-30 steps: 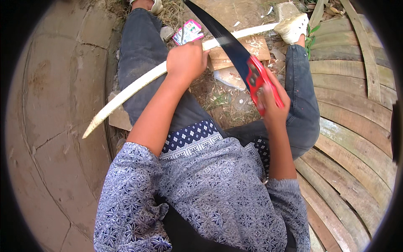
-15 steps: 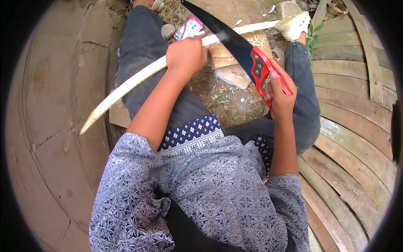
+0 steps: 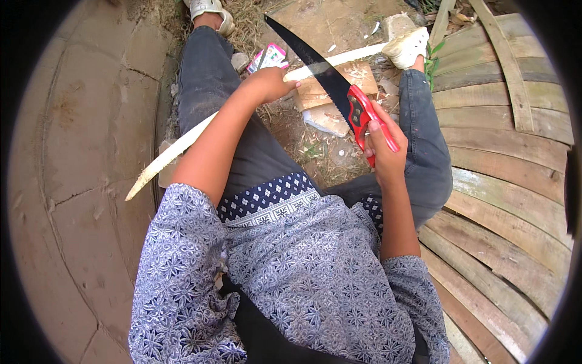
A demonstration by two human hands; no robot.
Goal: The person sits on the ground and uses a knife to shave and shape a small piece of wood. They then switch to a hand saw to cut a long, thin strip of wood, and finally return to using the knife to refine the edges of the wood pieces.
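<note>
A long, pale, peeled wooden pole (image 3: pixel 176 150), slightly curved, runs from the left past my thigh to the white shoe on my right foot. My left hand (image 3: pixel 268 85) is wrapped round its middle, knuckles up. In my right hand (image 3: pixel 388 145) is a pruning saw with a red handle (image 3: pixel 355 115) and a black curved blade (image 3: pixel 309 57). The blade slants up to the left and crosses over the pole just right of my left hand. From this angle I cannot tell whether its teeth touch the wood. Beneath lies a wooden block (image 3: pixel 348 82) strewn with shavings.
A pale stone piece (image 3: pixel 327 119) lies against the block's near side. Beyond my left hand is a pink-and-white packet (image 3: pixel 267 59). Wooden planks (image 3: pixel 503 151) line the right, with a loose slat on them. A brown cracked wall-like surface (image 3: pixel 91 133) fills the left.
My left hand has turned and slid a little along the pole, its wrist now bent. The saw still crosses the pole, and the whole view has shifted slightly.
</note>
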